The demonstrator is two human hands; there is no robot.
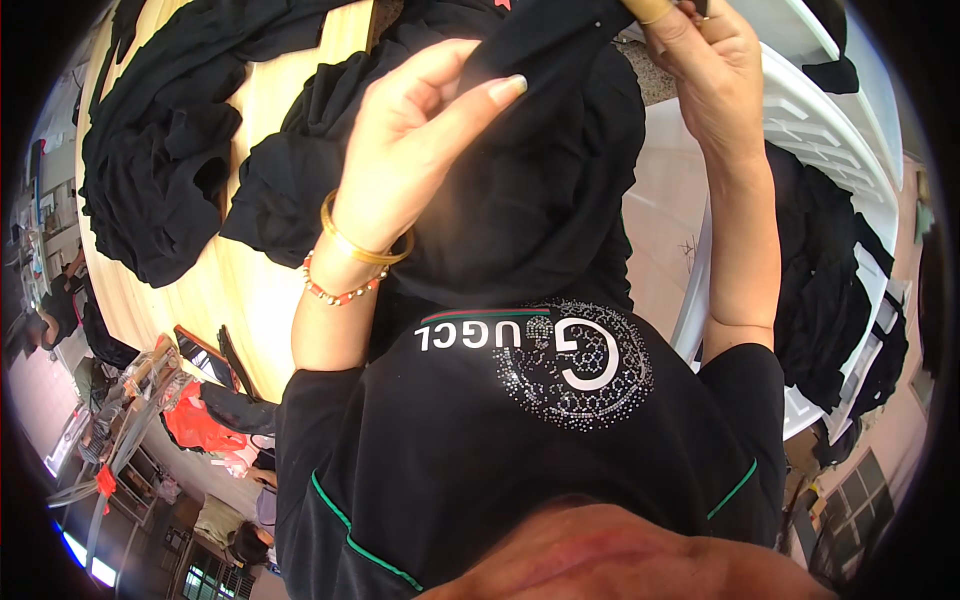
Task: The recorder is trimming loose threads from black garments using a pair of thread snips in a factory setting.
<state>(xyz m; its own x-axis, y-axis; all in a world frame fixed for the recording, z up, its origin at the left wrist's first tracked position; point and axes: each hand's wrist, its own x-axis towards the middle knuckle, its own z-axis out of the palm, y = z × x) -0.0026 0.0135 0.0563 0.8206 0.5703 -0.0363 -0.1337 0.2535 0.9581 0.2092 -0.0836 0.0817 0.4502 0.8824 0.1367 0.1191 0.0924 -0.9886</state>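
The left grip [405,145] and right grip [712,70] pinch black cloth [555,55] beyond the black shirt's [430,440] white lettering [470,337].

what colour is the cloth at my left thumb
The cloth is black, clearest in the head view.

Only readable print sits on black shirt [440,430], chest area. Row of white block capitals [465,335], upside down from wearer's view, on left part of shirt's chest. Thin red-and-green stripe [485,315] runs along row, on shirt's hem side. Middle of shirt's chest, towards right: round emblem [520,385] made of silvery dots, kinda honeycomb pattern, one big white letter [612,350] in it, also flipped, way larger than capitals beside it.
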